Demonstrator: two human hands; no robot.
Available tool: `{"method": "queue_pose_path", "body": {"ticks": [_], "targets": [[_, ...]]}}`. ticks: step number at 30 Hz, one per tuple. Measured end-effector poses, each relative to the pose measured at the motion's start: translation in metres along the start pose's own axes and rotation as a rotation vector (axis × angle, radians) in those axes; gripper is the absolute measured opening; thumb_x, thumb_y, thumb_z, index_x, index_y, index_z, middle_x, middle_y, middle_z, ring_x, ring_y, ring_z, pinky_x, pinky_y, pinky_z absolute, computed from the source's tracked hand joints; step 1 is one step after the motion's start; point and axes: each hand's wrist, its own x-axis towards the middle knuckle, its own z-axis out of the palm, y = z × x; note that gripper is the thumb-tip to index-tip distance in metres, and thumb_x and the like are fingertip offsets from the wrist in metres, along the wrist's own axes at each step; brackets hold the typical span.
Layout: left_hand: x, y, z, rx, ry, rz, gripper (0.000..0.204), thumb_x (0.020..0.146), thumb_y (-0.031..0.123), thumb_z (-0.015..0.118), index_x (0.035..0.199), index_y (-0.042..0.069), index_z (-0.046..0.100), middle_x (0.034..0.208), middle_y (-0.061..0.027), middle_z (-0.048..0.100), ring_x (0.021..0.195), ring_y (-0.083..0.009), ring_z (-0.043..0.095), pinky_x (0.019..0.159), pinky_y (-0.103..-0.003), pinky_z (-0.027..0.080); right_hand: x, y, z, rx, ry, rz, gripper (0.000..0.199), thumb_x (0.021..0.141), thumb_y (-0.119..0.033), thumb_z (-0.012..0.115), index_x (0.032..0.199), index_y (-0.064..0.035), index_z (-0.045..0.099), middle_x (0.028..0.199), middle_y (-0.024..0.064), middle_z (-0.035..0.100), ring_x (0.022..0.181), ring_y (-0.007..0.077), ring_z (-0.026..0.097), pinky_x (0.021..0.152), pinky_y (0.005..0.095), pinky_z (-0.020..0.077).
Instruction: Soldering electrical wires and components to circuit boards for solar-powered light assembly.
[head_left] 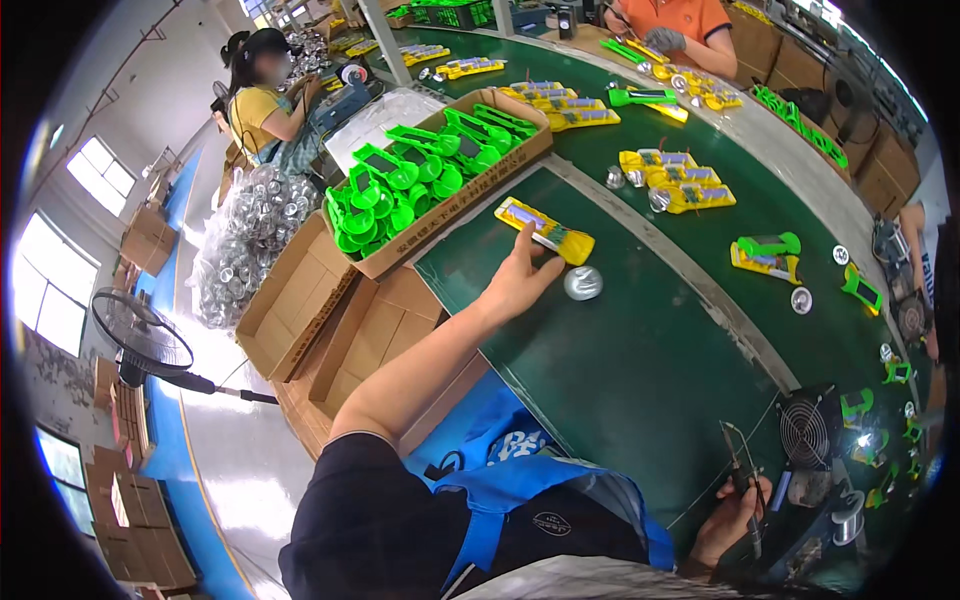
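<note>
My left hand (522,282) reaches over the green work surface. Its thumb and fingers grip the near edge of a yellow plastic casing (568,243) with a pale purple cylindrical cell in it. Just beside that casing, apart from the hand, lies a shiny round reflector cup (583,283). At the lower right my right hand (735,518) is wrapped round a soldering iron (752,490), its thin tip pointing up and away. A loose purple cell (781,491) rests right of this hand.
A cardboard box of green plastic parts (400,190) stands left of the surface. More yellow casings (690,187) line the belt beyond a metal strip. A small fan (806,430) and a solder wire spool (848,518) are at right. Co-workers sit across (680,30) and at far left (262,105).
</note>
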Motion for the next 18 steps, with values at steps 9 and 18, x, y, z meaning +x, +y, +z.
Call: {"method": "queue_pose_path", "body": {"ticks": [9, 18], "targets": [[0.062, 0.0, -0.277, 1.763, 0.183, 0.38, 0.094, 0.068, -0.007, 0.062, 0.149, 0.026, 0.027, 0.146, -0.0057, 0.04, 0.138, -0.0269, 0.034, 0.107, -0.054, 0.03, 0.002, 0.01, -0.012, -0.066, 0.039, -0.044, 0.027, 0.097, -0.027, 0.051, 0.112, -0.0046, 0.05, 0.089, 0.0034, 0.053, 0.078, 0.0122, 0.048, 0.067, 0.0261, 0.0391], [0.16, -0.018, -0.278, 1.362, -0.435, 0.555, 0.108, 0.054, 0.006, 0.075, 0.149, 0.022, 0.025, 0.143, -0.013, 0.044, 0.135, -0.0327, 0.039, 0.108, -0.053, 0.031, 0.008, 0.015, -0.011, -0.108, 0.048, -0.053, 0.023, 0.097, -0.025, 0.05, 0.108, -0.0055, 0.053, 0.086, 0.003, 0.053, 0.076, 0.0106, 0.048, 0.068, 0.0249, 0.0372]]}}
